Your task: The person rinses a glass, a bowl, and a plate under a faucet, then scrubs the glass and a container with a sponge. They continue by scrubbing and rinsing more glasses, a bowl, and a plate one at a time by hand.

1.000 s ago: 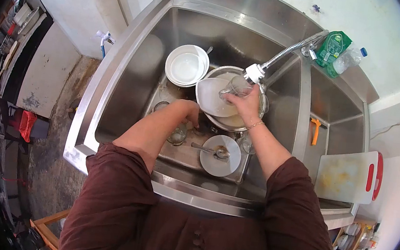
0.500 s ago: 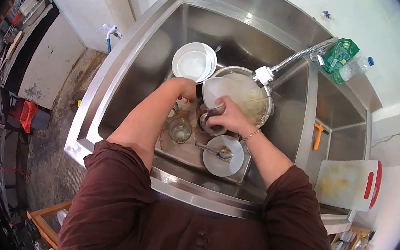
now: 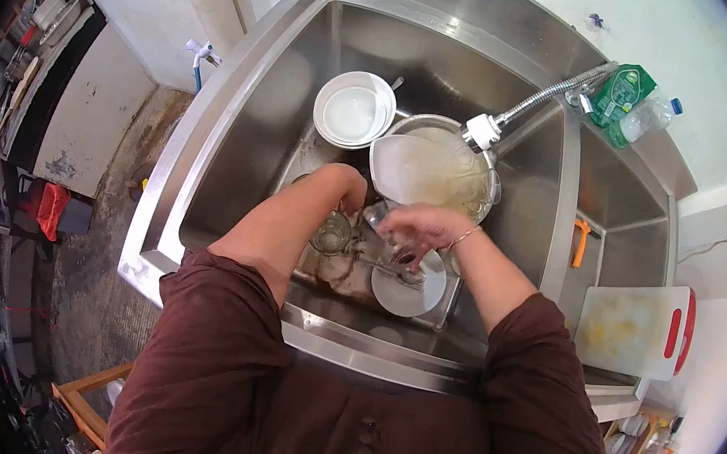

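In the steel sink, my right hand [image 3: 427,227] is wrapped around a clear drinking glass [image 3: 379,217], tilted above a white plate [image 3: 410,294] with a spoon on it. My left hand [image 3: 348,188] is close by on the left, its fingers curled downward; what they hold, if anything, is hidden. Below it a glass jar [image 3: 332,234] stands on the sink floor. Just beyond my hands are stacked white bowls [image 3: 355,109] and a large pot [image 3: 489,191] of cloudy water with a white dish [image 3: 396,168] leaning in it.
A flexible faucet [image 3: 481,133] runs water into the pot. The right-hand basin holds an orange peeler [image 3: 581,243] and a stained cutting board [image 3: 632,331]. A green pouch [image 3: 623,95] and a plastic bottle [image 3: 648,120] stand on the back ledge.
My right hand has moved nearer to me and turned, bringing the glass over the plate. My left hand has shifted slightly right and toward me, beside the jar.
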Available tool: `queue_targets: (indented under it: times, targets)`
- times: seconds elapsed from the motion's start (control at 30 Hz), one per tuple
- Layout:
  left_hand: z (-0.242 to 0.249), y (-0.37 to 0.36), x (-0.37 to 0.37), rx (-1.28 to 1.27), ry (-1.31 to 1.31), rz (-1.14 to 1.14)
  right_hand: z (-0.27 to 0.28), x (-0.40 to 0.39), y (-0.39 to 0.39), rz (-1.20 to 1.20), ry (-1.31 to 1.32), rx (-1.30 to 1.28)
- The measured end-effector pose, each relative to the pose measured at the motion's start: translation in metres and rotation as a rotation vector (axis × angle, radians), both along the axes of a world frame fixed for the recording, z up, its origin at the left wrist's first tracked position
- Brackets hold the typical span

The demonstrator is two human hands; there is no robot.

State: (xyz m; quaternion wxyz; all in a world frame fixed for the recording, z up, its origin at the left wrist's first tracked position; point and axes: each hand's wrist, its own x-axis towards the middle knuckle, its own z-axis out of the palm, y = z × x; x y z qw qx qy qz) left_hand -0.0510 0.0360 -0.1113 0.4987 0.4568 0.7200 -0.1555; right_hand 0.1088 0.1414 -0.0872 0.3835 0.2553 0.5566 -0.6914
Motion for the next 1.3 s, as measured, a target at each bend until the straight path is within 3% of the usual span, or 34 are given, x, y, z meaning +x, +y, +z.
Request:
queue_targets:
  times: [0.07, 0.13, 0.17, 0.23, 0.27, 0.37, 0.47, 0.6, 0.67, 0.7, 0.77, 0.8, 0.87, 1.0, 1.07, 1.1, 1.17, 1.2, 1.27, 1.3]
  targets:
    - [-0.013, 0.002, 0.004, -0.093, 0.051, -0.039, 0.006, -0.002, 0.016, -0.006, 0.051, 0.018]
    - [-0.015, 0.001, 0.01, -0.069, 0.065, -0.071, 0.039, -0.001, 0.02, -0.295, 0.277, 0.162]
    - [-0.015, 0.002, 0.012, -0.044, 0.079, -0.101, 0.026, -0.004, 0.029, -0.299, 0.278, 0.163]
    - [-0.004, 0.0, 0.018, -0.024, 0.077, -0.04, 0.013, -0.011, 0.032, -0.568, 0.631, 0.544]
    - [0.001, 0.0, 0.019, -0.002, 0.075, 0.028, 0.008, -0.008, 0.035, -0.665, 0.683, 0.631]
    - [-0.002, -0.001, 0.017, 0.078, 0.077, -0.009, -0.019, -0.011, 0.042, -0.681, 0.802, 0.829]
    - [0.005, -0.002, 0.015, 0.103, 0.076, 0.071, -0.007, -0.009, 0.03, -0.738, 0.746, 1.011]
    - [-0.009, 0.003, -0.001, 0.237, 0.091, 0.006, 0.002, -0.008, 0.025, -0.677, 0.88, 0.953]
    - [0.011, 0.0, -0.001, 0.302, 0.057, -0.028, 0.008, -0.009, 0.015, -0.654, 0.796, 1.206]
    - [0.018, -0.001, -0.003, 0.302, 0.061, -0.029, 0.004, -0.009, 0.018, -0.656, 0.8, 1.205]
    - [0.028, -0.002, -0.004, 0.324, 0.02, 0.115, -0.007, -0.009, 0.031, -0.785, 0.894, 0.847]
    - [0.023, -0.001, -0.007, 0.329, 0.017, 0.118, -0.006, -0.011, 0.033, -0.78, 0.894, 0.851]
    - [0.01, 0.001, -0.014, 0.33, 0.02, 0.206, -0.007, -0.014, 0.035, -0.615, 0.907, 0.911]
    - [0.004, 0.0, -0.025, 0.316, 0.064, 0.249, 0.01, -0.007, 0.02, -0.6, 0.856, 1.148]
    - [0.002, 0.001, -0.03, 0.298, 0.069, 0.289, 0.013, -0.008, 0.017, -0.304, 0.788, 0.902]
    - [0.003, 0.0, -0.03, 0.298, 0.068, 0.291, 0.01, -0.007, 0.015, -0.302, 0.787, 0.901]
    - [0.006, -0.003, -0.03, 0.265, 0.065, 0.284, 0.001, -0.005, 0.004, -0.01, 0.602, 0.726]
    - [0.005, -0.003, -0.029, 0.262, 0.064, 0.283, 0.004, -0.006, -0.003, -0.011, 0.601, 0.724]
    - [0.002, -0.002, -0.025, 0.256, 0.089, 0.25, 0.012, -0.007, -0.018, 0.315, 0.088, 0.393]
    - [0.003, -0.002, -0.022, 0.255, 0.087, 0.248, 0.011, -0.004, -0.023, 0.313, 0.086, 0.392]
